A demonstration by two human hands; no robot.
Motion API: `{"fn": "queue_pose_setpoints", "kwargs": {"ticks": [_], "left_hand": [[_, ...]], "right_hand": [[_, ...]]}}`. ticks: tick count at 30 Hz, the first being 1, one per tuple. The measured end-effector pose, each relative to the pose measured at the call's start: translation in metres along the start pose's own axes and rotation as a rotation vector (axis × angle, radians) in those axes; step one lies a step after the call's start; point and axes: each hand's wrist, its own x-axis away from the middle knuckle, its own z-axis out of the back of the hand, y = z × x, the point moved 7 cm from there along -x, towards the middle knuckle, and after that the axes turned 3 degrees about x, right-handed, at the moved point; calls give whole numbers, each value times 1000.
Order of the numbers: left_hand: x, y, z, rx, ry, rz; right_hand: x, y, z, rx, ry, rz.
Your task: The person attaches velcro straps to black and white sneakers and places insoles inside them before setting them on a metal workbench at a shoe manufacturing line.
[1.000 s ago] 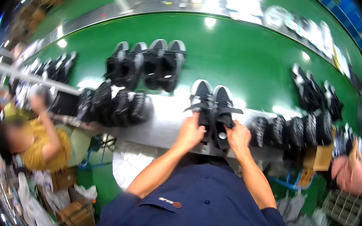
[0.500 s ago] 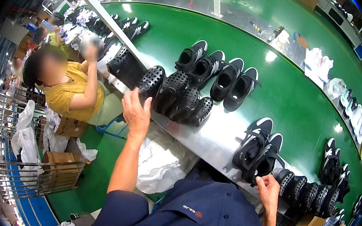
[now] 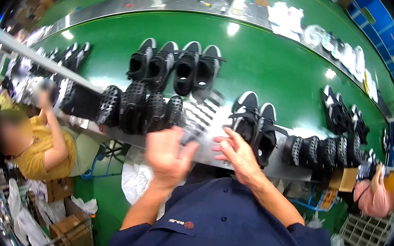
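My left hand [image 3: 168,154] is smeared by motion, thumb spread from the fingers, near a row of black perforated shoe-shaped blocks [image 3: 134,107]. My right hand [image 3: 240,157] has its fingers apart and holds nothing, just in front of a pair of black sneakers with white toe edges [image 3: 245,116]. Between the hands, over the bench edge, a black-and-white streaked thing [image 3: 201,116] is too blurred to name; it looks apart from both hands. Two more pairs of black sneakers [image 3: 187,69] stand behind the blocks on the green surface.
More perforated blocks [image 3: 328,151] and black sneakers [image 3: 337,111] stand at the right. A white slanted bar [image 3: 50,59] crosses the left side. Co-workers sit at the left in a yellow shirt [image 3: 48,148] and at the right in pink [image 3: 372,196]. White shoes [image 3: 285,17] stand on the far ledge.
My view has turned to the right. The right hand has left the sneaker pair's heel side and come inward; both hands are now closer together. The streaked blur appears between them.
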Motion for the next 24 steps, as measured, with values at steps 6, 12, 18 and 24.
{"fn": "queue_pose_setpoints", "kwargs": {"ticks": [6, 12, 18, 24], "left_hand": [[18, 15, -112, 807, -356, 401], [13, 27, -189, 1228, -584, 491], [35, 50, -219, 1016, -445, 505], [12, 58, -217, 551, -458, -223]], "right_hand": [[32, 35, 43, -241, -67, -383], [55, -8, 74, 888, 232, -80], [81, -26, 75, 1285, 249, 1], [79, -25, 107, 1235, 159, -12]]}}
